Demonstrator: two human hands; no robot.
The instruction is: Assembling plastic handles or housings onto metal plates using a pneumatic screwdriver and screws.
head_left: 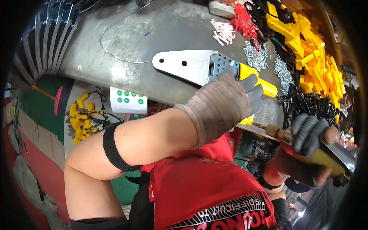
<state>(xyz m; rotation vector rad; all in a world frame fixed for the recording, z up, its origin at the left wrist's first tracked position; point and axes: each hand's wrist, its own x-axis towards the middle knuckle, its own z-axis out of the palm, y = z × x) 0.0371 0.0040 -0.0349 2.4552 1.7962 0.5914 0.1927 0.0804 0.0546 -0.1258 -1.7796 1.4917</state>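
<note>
My left hand (pixel 226 97), in a grey striped knit glove, lies closed over the yellow handle (pixel 264 86) of a tool with a flat silver blade-shaped plate (pixel 184 65) that rests on the grey metal bench (pixel 153 27). My right hand (pixel 306 147), in a dark grey and red glove, grips a yellow-handled screwdriver (pixel 326 159). Its brass-coloured tip (pixel 274 131) points at the underside of the yellow handle, just below my left hand.
Piles of yellow plastic housings (pixel 314 50) fill the bench's right side, with heaps of silver screws (pixel 257 55), white plugs (pixel 222 32) and red parts (pixel 243 19) nearby. Black cables (pixel 310 103) hang at the right edge. A tray with yellow pieces and wires (pixel 82 117) sits lower left.
</note>
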